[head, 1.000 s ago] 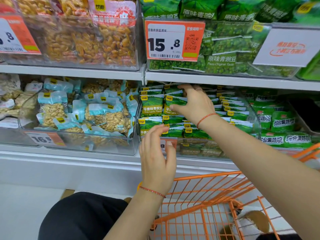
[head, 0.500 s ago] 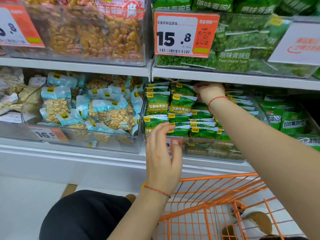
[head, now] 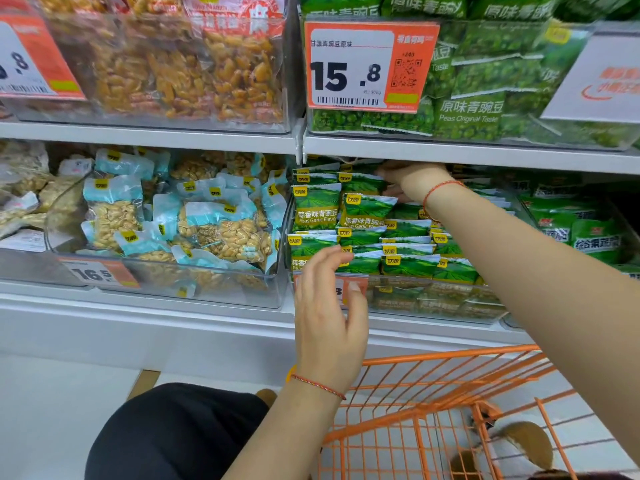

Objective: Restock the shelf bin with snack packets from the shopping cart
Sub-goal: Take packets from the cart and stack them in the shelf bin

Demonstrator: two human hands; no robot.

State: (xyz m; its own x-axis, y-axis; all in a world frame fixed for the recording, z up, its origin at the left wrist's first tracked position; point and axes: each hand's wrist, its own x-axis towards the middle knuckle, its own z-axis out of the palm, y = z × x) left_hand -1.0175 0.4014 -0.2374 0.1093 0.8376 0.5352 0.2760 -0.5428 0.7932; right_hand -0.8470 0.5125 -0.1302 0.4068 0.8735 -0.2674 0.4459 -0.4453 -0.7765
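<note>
The left hand (head: 329, 317) hangs in front of the clear shelf bin (head: 433, 303), back toward the camera, fingers straight and loosely spread, the thumb apart on the right; it holds nothing, and its fingertips reach up to the lowest front row of green garlic pea packets (head: 408, 265), though whether they touch the packets cannot be told. The right hand (head: 412, 180) reaches deep into the top of the same bin, just under the edge of the upper shelf (head: 485, 152), and lies against the back rows of packets; its fingers are hidden behind the hand and the shelf edge, so whether it grips a packet cannot be told. Both wrists wear a thin red string bracelet. The green packets fill the bin in upright stacked rows, with two of them (head: 317, 209) facing forward at the left. The orange shopping cart (head: 450, 403) stands below the right arm, close against the shelf base. To the left sits a bin of pale blue peanut packets (head: 214, 226). An orange price tag reading 15.8 (head: 367, 67) hangs on the bin of the shelf above.
</note>
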